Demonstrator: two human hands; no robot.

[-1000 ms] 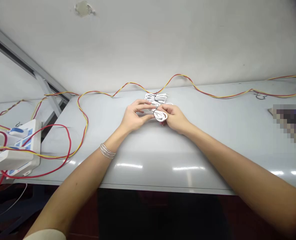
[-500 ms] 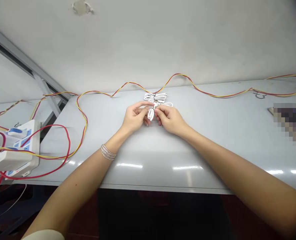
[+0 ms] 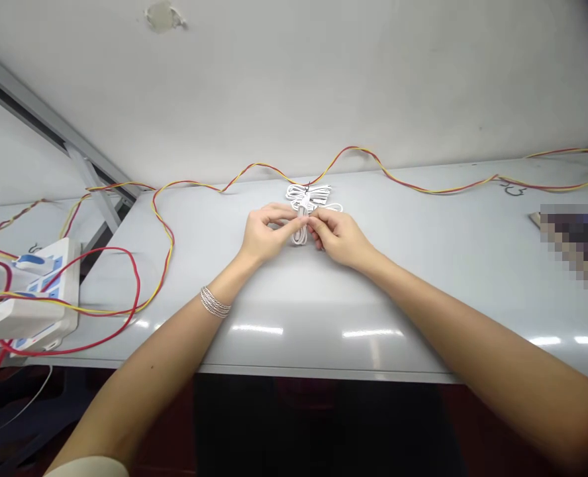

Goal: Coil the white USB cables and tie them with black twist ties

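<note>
A white cable, gathered in a small looped bundle, is between my two hands over the middle of the table. My left hand grips it from the left, the thumb reaching across the bundle. From the right, my right hand pinches it with thumb and forefinger, and a short white loop sticks out behind those fingers. Just beyond lies another white cable bundle, bound at its middle with a dark tie. My fingers hide part of the held cable.
Twisted red and yellow wires run along the back of the grey table. A white power strip with plugs and a looping red wire is at the left. Dark bent wire pieces and a pixelated object lie at the right.
My left thumb has moved right across the cable bundle, and the left fingers have shifted. The bundle's lower loop hangs slightly lower. My right hand stays nearly in place.
</note>
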